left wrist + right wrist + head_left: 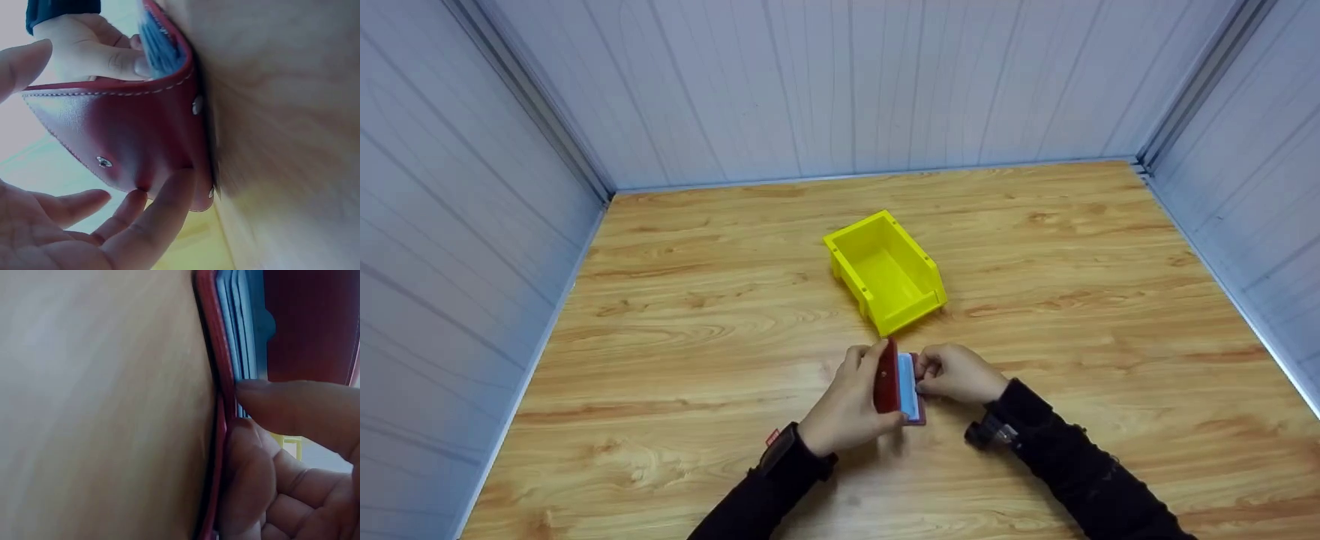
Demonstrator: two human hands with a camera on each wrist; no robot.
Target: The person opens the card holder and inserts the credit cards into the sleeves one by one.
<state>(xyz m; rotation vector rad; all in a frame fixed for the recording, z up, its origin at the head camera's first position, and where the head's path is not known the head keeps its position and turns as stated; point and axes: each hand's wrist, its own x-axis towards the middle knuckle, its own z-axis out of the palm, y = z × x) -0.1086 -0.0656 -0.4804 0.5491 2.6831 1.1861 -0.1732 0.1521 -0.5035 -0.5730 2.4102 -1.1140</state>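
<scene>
A red leather card holder [886, 381] with white stitching and metal snaps stands partly open on the table. Pale blue plastic sleeves [908, 386] show inside it. My left hand [846, 399] grips the raised cover, thumb at the near edge and fingertips against the outer face, as the left wrist view shows. From the right, my right hand [958, 373] pinches the other side at its edge. In the right wrist view the thumb [281, 396] lies on the sleeve edges [239, 320], with curled fingers beside the red lower cover [216, 337].
Just beyond the card holder sits a yellow plastic bin [885, 274], its low front lip turned toward the hands. The wood-grain table [697, 322] is bounded by pale panel walls [810, 90] at the back and both sides.
</scene>
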